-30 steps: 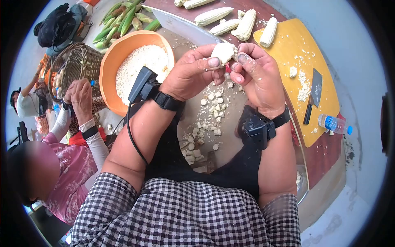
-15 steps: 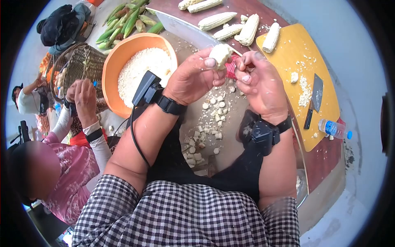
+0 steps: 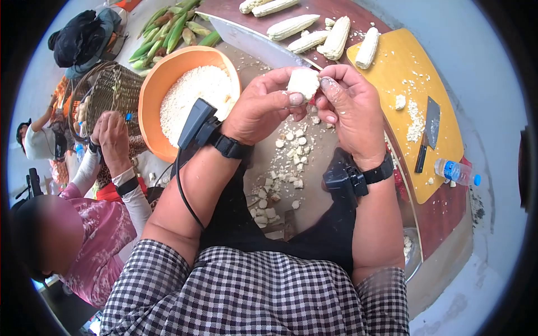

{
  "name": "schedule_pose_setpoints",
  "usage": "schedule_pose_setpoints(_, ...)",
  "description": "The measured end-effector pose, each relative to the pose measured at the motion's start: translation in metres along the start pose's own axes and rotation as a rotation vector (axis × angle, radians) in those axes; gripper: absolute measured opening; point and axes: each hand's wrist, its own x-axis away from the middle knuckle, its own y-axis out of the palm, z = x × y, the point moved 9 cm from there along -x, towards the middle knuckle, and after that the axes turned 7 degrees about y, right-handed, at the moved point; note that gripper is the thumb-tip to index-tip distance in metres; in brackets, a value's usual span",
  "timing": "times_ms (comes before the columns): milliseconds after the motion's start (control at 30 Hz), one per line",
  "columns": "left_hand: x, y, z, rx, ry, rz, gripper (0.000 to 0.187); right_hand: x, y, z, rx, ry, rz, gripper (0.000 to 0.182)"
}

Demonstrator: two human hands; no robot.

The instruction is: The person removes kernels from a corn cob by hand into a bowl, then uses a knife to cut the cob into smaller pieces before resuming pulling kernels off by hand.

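Note:
A short chunk of white corn cob (image 3: 303, 83) is gripped between the thumb and fingers of my left hand (image 3: 265, 106). At its right edge, the curled thumb and forefinger of my right hand (image 3: 353, 109) pinch against the kernels. Both hands are raised above the floor, just in front of the red table. To the left of my left hand stands an orange basin (image 3: 150, 106) holding loose white kernels (image 3: 193, 92). Below the hands, cut cob pieces (image 3: 291, 159) lie scattered on the floor.
Whole peeled cobs (image 3: 336, 38) lie on the red table (image 3: 443, 238). A yellow cutting board (image 3: 406, 47) carries a cleaver (image 3: 430, 126) and kernels, with a water bottle (image 3: 457, 172) alongside. Unhusked corn (image 3: 162, 36) and a wicker basket (image 3: 115, 87) are at left, near a co-worker (image 3: 98, 229).
My right hand has turned and moved left, its thumb now against the cob piece. The piece has tilted in my left hand, showing its kernel side.

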Motion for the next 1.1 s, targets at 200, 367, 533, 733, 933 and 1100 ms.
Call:
schedule_pose_setpoints(200,0.001,0.002,-0.004,-0.08,-0.046,-0.045,0.048,0.003,-0.008,-0.013,0.463,-0.156,0.201,0.004)
schedule_pose_setpoints(367,0.001,0.007,-0.012,0.166,-0.126,-0.181,0.035,0.007,-0.007,-0.011,0.549,-0.077,0.214,0.003)
schedule_pose_setpoints(533,0.01,0.015,-0.013,0.35,-0.215,-0.234,0.044,0.003,-0.007,-0.001,0.273,0.008,0.04,0.008)
schedule_pose_setpoints(733,0.005,0.009,-0.008,0.51,-0.155,-0.139,0.048,0.004,-0.002,0.005,-0.223,0.188,-0.127,0.011)
schedule_pose_setpoints(933,-0.001,-0.002,-0.007,0.396,-0.089,-0.016,0.048,0.003,0.001,0.001,-0.197,0.127,-0.127,0.011)
schedule_pose_setpoints(1100,-0.002,0.0,-0.006,0.167,0.015,0.036,0.044,0.003,0.0,-0.002,0.061,0.094,-0.014,0.008)
